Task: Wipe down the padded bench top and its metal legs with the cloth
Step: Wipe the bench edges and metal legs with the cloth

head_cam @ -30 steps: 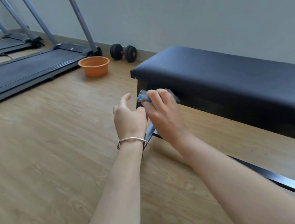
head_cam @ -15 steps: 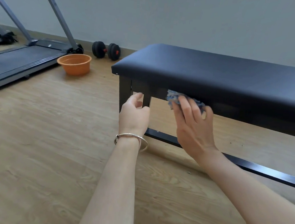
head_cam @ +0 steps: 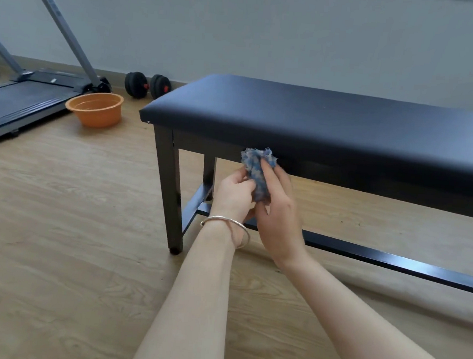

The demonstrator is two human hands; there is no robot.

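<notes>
- Head view: blue-white cloth (head_cam: 257, 172), bunched into a wad, is held up between both hands, in front of the dark frame rail just under the padded bench top (head_cam: 333, 121). Can't tell if it touches the rail.
- Right hand (head_cam: 279, 219): fingers curled round the wad from the right, gripping it.
- Left hand (head_cam: 232, 196): fingertips curled onto the wad's left side, looks like a pinch; bracelet (head_cam: 226, 221) on the wrist.
- Near metal leg (head_cam: 169, 191) just left of the hands, lower rail (head_cam: 393, 261) behind them.
- Handling, my guess: the cloth is light, soft, frayed and floppy, no fragility. Take it as a palm-backed wad for the flat padding, wrap it round the legs.
- Orange basin (head_cam: 96, 110), dumbbells (head_cam: 148, 85), treadmill (head_cam: 24, 97) well apart.
</notes>
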